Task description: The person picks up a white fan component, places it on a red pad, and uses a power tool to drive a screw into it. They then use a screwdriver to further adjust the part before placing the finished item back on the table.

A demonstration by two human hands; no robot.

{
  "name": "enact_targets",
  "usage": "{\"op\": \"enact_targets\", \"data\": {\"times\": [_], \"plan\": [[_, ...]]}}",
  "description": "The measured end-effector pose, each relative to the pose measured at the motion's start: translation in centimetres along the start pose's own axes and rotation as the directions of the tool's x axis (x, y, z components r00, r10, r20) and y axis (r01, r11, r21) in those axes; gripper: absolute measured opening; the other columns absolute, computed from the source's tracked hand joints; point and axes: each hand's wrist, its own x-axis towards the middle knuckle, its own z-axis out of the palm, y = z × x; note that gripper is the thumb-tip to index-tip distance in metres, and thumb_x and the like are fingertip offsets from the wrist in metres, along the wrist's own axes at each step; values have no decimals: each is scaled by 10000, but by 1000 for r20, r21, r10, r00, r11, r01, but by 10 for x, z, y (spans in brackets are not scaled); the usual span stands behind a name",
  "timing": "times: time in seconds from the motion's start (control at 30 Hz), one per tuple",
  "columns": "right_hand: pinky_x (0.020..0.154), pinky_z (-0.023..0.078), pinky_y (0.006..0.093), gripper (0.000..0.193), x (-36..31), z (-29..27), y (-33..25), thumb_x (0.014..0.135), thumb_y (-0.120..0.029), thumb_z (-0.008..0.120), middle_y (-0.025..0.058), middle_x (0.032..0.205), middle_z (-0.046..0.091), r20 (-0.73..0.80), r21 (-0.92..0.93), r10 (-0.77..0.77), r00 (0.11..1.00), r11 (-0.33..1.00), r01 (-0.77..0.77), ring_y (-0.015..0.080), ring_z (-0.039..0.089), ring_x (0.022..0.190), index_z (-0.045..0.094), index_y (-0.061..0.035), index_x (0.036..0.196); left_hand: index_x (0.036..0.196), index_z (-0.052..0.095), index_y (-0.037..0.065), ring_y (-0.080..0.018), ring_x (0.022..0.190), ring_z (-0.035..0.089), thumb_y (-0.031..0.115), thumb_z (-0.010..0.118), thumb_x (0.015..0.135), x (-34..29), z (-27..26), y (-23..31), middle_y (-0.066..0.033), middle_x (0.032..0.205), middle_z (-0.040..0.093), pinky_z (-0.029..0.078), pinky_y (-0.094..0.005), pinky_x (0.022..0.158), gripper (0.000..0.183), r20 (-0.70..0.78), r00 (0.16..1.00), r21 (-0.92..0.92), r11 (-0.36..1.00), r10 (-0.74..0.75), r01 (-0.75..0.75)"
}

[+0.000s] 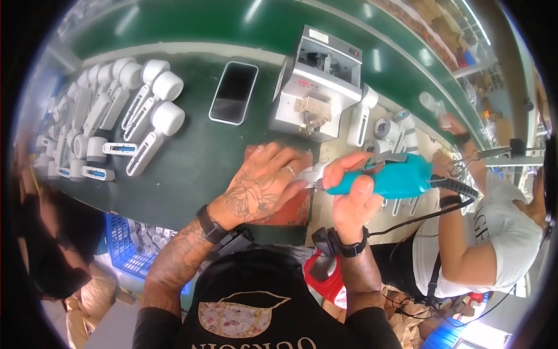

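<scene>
My right hand grips a teal electric screwdriver held sideways, its tip pointing left toward my left hand. My left hand lies palm down over a small white part on a reddish-brown mat, fingers closed around the part. The screwdriver's black coiled cable runs off to the right. Most of the white part is hidden under my fingers.
A grey screw-feeder machine stands behind the mat. A smartphone lies face up to its left. Several white handheld devices are lined up at the left, more at the right. A blue crate sits below the bench. A co-worker's arm works at right.
</scene>
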Motion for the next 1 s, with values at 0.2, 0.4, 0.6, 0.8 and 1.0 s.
{"op": "enact_targets", "data": {"times": [0.2, 0.4, 0.6, 0.8, 1.0], "plan": [[557, 447, 353, 453, 3, 4, 1, 935, -432, 643, 97, 733, 510, 10, 60, 1, 1000, 998, -2, 203, 504, 616, 477, -11, 955, 1246, 629, 84, -288, 987, 546, 152, 721, 820, 4, 3, -3, -62, 1169, 604, 454, -423, 875, 441, -12, 1000, -31, 999, 18, -18], [667, 482, 340, 399, -4, 1, 19, 992, -387, 584, 99, 779, 566, -21, -17, 26, 999, 1000, -26, 207, 567, 720, 529, 3, 1050, 1192, 627, 78, -281, 980, 570, 163, 719, 790, 2, 0, -4, -59, 1134, 604, 458, -435, 887, 422, -93, 995, 82, 996, 38, -31], [595, 382, 300, 565, -39, -15, -29, 940, -594, 546, 20, 673, 468, -290, 360, 76, 954, 932, 36, 144, 457, 625, 568, -61, 1127, 1060, 642, 97, -218, 924, 635, 219, 770, 756, -35, 2, 12, -72, 1076, 649, 508, -355, 785, 351, -52, 946, 358, 890, 320, -281], [545, 405, 317, 704, -67, -7, -49, 930, -732, 408, 59, 630, 481, -273, 263, -92, 958, 950, 166, 181, 462, 538, 557, -52, 1042, 1148, 636, 6, -290, 888, 689, 214, 741, 876, -93, -86, -17, -145, 997, 674, 559, -375, 760, 358, -510, 783, -161, 934, -356, 320], [554, 407, 329, 763, -78, 0, -45, 864, -777, 486, 97, 645, 486, -265, 46, 19, 964, 999, -7, 218, 473, 561, 541, -26, 985, 1267, 521, -71, -182, 980, 626, 147, 578, 986, -178, -215, -145, -130, 1160, 608, 537, -305, 867, 361, -711, 140, -689, 722, -690, 57]]}}
